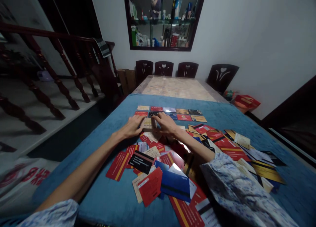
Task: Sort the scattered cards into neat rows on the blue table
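A cream card is between my two hands, just in front of the laid-out rows. My left hand has its thumb and fingers at the card's left edge. At its right edge are the bent fingers of my right hand. Beyond it, cards lie side by side in two rows, among them a red card, a gold card and a black card. Under and before my forearms spreads a loose overlapping pile, with a blue card, a red card and a black card.
A blue cloth covers the near part of the table; its far part shows a stone-like top. More loose cards lie at the right. Dark chairs stand beyond, and a white bag is at the lower left.
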A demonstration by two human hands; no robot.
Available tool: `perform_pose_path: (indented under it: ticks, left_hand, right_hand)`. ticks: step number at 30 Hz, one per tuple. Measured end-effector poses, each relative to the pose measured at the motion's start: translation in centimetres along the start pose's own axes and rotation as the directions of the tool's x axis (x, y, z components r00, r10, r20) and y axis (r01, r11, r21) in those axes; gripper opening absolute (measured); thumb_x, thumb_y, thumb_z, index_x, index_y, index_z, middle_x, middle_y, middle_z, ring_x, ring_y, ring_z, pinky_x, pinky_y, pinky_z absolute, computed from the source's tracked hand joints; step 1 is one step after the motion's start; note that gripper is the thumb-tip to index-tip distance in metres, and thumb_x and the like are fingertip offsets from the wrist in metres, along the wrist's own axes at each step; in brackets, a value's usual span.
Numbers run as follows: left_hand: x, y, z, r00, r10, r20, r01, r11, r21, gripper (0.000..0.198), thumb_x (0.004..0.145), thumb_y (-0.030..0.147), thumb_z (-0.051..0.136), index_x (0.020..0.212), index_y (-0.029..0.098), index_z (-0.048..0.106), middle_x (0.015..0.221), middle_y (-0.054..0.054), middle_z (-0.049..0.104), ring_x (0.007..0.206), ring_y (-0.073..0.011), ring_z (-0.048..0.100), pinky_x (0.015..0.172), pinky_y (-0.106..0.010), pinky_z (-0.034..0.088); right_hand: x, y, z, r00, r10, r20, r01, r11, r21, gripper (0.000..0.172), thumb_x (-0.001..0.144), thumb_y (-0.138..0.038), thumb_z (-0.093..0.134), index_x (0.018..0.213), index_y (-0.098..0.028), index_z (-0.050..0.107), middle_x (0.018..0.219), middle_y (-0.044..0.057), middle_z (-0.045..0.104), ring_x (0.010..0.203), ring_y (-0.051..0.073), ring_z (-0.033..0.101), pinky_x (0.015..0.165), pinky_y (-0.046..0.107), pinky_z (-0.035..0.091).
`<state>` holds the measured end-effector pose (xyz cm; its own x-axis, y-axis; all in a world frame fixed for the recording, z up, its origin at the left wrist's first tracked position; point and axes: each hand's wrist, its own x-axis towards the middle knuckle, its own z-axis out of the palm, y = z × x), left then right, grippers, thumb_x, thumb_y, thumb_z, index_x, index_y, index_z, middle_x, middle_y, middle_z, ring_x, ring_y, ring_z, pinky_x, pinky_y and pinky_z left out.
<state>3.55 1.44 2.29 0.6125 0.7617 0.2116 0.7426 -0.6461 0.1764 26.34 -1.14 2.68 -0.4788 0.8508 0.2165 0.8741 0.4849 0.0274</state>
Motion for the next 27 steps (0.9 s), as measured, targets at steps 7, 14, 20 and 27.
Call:
perform_pose_path:
  ticks: [7, 14, 20, 27]
  left_hand:
    - [1.2, -1.5, -0.9, 1.0, 0.005, 0.019, -0.005, 1.0, 0.009, 0.054, 0.084, 0.02, 0.056, 0.138, 0.017, 0.049, 0.133, -0.016, 0.056, 0.122, -0.0322, 0.052, 0.099, -0.047, 0.044]
    - [2.9, -3.0, -1.9, 1.0, -0.001, 0.008, 0.0, 0.996, 0.088, 0.05, 0.089, 0.027, 0.054, 0.138, 0.02, 0.051, 0.126, -0.016, 0.054, 0.117, -0.033, 0.051, 0.094, -0.049, 0.044]
    - [4.7, -4.1, -2.5, 0.999, -0.037, 0.026, 0.032, 0.985, 0.169, 0.051, 0.088, 0.027, 0.054, 0.139, 0.02, 0.052, 0.129, -0.016, 0.054, 0.117, -0.0343, 0.049, 0.093, -0.051, 0.043]
    - [7.1, -5.8, -2.3, 0.995, -0.074, 0.071, 0.056, 0.973, 0.224, 0.048, 0.087, 0.024, 0.052, 0.135, 0.021, 0.056, 0.132, -0.016, 0.056, 0.12, -0.0346, 0.047, 0.095, -0.053, 0.043]
  right_hand:
    - [1.9, 0.2, -0.6, 1.0, -0.006, -0.014, 0.006, 1.0, -0.021, 0.05, 0.089, -0.034, 0.062, 0.134, -0.016, 0.053, 0.124, 0.016, 0.057, 0.116, 0.029, 0.05, 0.089, 0.037, 0.044]
    - [4.1, 0.7, -1.8, 0.997, 0.013, 0.073, -0.009, 0.999, -0.054, 0.051, 0.09, -0.039, 0.061, 0.135, -0.016, 0.053, 0.133, 0.017, 0.056, 0.12, 0.031, 0.048, 0.089, 0.038, 0.045]
    - [6.3, 1.1, -2.4, 0.995, 0.039, 0.095, -0.031, 0.996, -0.087, 0.049, 0.091, -0.044, 0.061, 0.133, -0.019, 0.057, 0.13, 0.018, 0.056, 0.119, 0.032, 0.047, 0.087, 0.038, 0.045]
    - [9.2, 2.5, -1.4, 0.993, 0.025, 0.115, -0.015, 0.996, -0.085, 0.04, 0.091, -0.04, 0.057, 0.125, -0.02, 0.063, 0.126, 0.017, 0.057, 0.118, 0.031, 0.048, 0.088, 0.04, 0.046]
